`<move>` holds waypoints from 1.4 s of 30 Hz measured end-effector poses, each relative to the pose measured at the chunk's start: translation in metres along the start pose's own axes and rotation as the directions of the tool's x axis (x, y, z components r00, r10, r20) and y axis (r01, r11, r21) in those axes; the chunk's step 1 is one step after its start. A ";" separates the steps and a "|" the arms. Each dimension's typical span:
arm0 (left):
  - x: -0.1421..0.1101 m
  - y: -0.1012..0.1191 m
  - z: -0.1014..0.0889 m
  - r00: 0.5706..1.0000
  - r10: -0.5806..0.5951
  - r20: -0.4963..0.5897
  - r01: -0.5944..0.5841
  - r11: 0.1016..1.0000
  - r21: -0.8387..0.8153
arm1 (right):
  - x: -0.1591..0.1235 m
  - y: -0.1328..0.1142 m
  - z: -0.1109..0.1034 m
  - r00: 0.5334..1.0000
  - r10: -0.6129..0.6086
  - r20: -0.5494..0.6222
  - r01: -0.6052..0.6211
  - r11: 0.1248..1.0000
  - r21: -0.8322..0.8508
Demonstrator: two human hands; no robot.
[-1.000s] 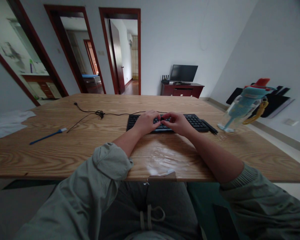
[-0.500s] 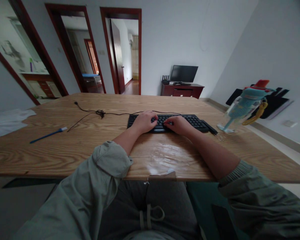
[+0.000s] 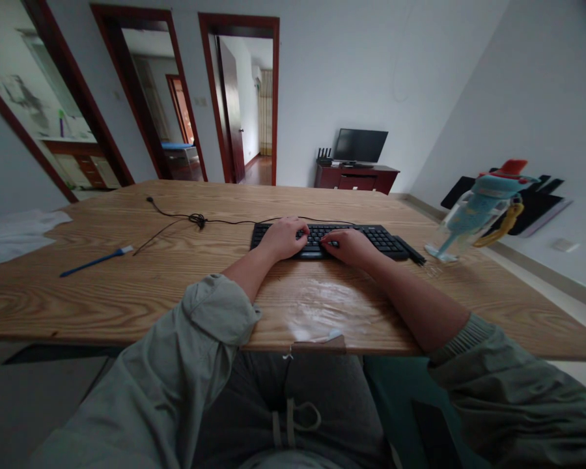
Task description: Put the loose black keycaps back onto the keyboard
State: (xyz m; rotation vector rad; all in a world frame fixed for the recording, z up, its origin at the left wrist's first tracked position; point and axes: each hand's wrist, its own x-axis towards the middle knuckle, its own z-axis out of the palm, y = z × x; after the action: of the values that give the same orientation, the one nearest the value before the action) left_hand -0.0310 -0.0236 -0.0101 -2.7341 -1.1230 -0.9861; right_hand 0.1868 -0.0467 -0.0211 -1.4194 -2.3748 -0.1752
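A black keyboard (image 3: 385, 242) lies on the wooden table in front of me, its cable running behind it to the left. My left hand (image 3: 287, 237) rests over its left part, fingers bent down to the keys and thumb toward the middle. Over the middle of the keys is my right hand (image 3: 348, 245), palm down, with thumb and index finger apart. Neither hand holds anything. The hands themselves hide some fingertips. Beside the keyboard's right end lie dark slim sticks (image 3: 410, 250), whose kind I cannot make out.
A blue-handled brush (image 3: 92, 262) and a bundled black cable (image 3: 196, 220) lie to the left. White crumpled sheets (image 3: 19, 236) cover the far-left edge. On the right stands a blue bottle (image 3: 483, 202) with a red top and yellow strap. Clear tape (image 3: 322, 309) covers the table's front.
The view has shifted very slightly. Both hands stay at nearly the same place on the keyboard, with little visible finger movement.
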 end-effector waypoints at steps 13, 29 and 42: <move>0.000 0.000 -0.002 1.000 0.003 0.003 -0.003 1.000 -0.025 | -0.002 -0.001 -0.004 0.999 -0.020 0.035 0.021 0.999 -0.030; 0.000 -0.002 -0.001 1.000 0.013 -0.016 -0.013 1.000 -0.027 | -0.001 0.000 -0.004 0.997 -0.067 0.029 0.068 0.997 -0.035; -0.002 0.002 -0.004 0.999 -0.027 0.020 0.027 0.999 -0.025 | -0.007 -0.020 -0.002 0.996 -0.058 0.068 0.071 0.976 -0.205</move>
State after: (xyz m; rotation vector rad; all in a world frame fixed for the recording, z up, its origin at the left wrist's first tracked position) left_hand -0.0334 -0.0277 -0.0076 -2.7610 -1.1617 -0.9858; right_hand 0.1727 -0.0627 -0.0206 -1.4574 -2.5163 -0.4132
